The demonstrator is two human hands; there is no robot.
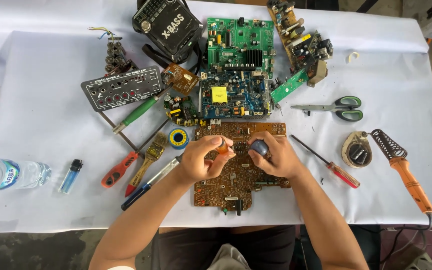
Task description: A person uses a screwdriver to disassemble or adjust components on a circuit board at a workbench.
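Brown circuit board (pixel 236 175) flat on white table cover (pixel 46 75), near front edge, directly under both hands

Left hand (pixel 203 161) over board's upper left part, fingers curled, thumb and forefinger pinching small orange piece (pixel 222 146); exact kind of piece too small to tell

Right hand (pixel 273 157) over board's upper right part, fingers closed round rounded grey-blue handle (pixel 259 147); tip of tool hidden between the hands

Hands close together, nearly touching above board's top middle

Behind brown board: blue circuit board (pixel 233 97) with yellow square label, green circuit board (pixel 238 42) beyond that, black radio (pixel 168 25) at back left

Right of green board: cluster of smaller boards (pixel 303 45), narrow green strip board (pixel 288 86) leaning off it

Left side: black amplifier panel (pixel 121 90) with row of knobs, green-handled screwdriver (pixel 138 112) just below it, small paintbrush (pixel 151 155), orange-handled cutter (pixel 118 170), roll of solder (pixel 178 137) beside brown board's top left corner

Far left: clear water bottle (pixel 11 174) lying on side, blue lighter (pixel 71 176) just beside it

Right side: scissors (pixel 336 107) with green-grey handles, red-handled screwdriver (pixel 328 164) near right wrist, soldering iron (pixel 411 180) with orange handle in its coil stand, round stand base (pixel 357 150) next to it
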